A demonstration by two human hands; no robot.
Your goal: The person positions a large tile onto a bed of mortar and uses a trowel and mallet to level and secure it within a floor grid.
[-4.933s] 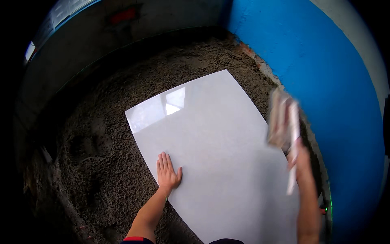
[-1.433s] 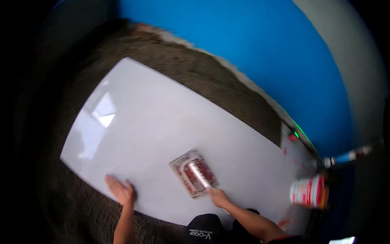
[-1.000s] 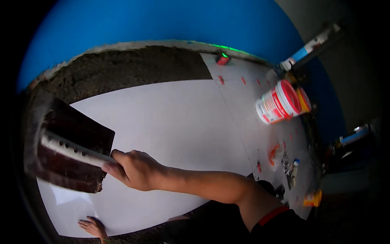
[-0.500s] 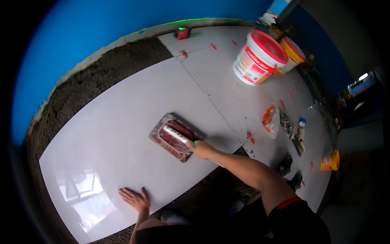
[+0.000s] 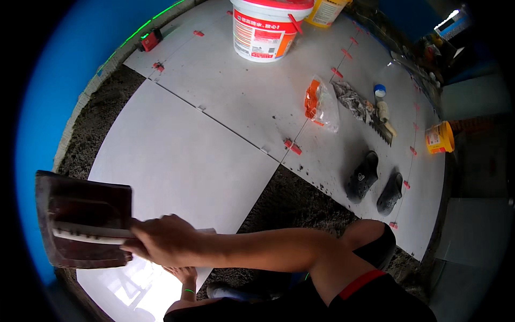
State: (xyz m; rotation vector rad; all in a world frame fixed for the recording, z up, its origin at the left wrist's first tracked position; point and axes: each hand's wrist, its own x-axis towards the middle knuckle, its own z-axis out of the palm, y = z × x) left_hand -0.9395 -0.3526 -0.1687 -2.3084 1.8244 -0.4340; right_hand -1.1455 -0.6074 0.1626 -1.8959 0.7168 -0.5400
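Note:
In my right hand (image 5: 169,239) is the pale handle of a rectangular, dark red-brown tile float (image 5: 91,204). My fingers wrap round the handle, and the float is raised at the left, close to the camera. A large glossy light-grey tile (image 5: 182,145) lies below on dark mortar. My left hand (image 5: 183,274) rests flat on the tile's near part, its fingers partly hidden behind the right hand and forearm. Along the tile's far right edge runs a joint with small pale clips (image 5: 200,109).
Red wedges (image 5: 292,146) stand in the joints of the laid tiles. Beyond are a white-and-red bucket (image 5: 263,35), a yellow bucket (image 5: 324,12) and a red laser level (image 5: 151,40). To the right lie a plastic bag (image 5: 324,104), a notched trowel (image 5: 382,131), black clogs (image 5: 362,177) and a yellow tub (image 5: 440,138).
My right hand has lifted the float off the tile's middle and carried it left, nearer the camera. The view has turned, so the buckets and clogs appear further left. My left hand stays on the tile.

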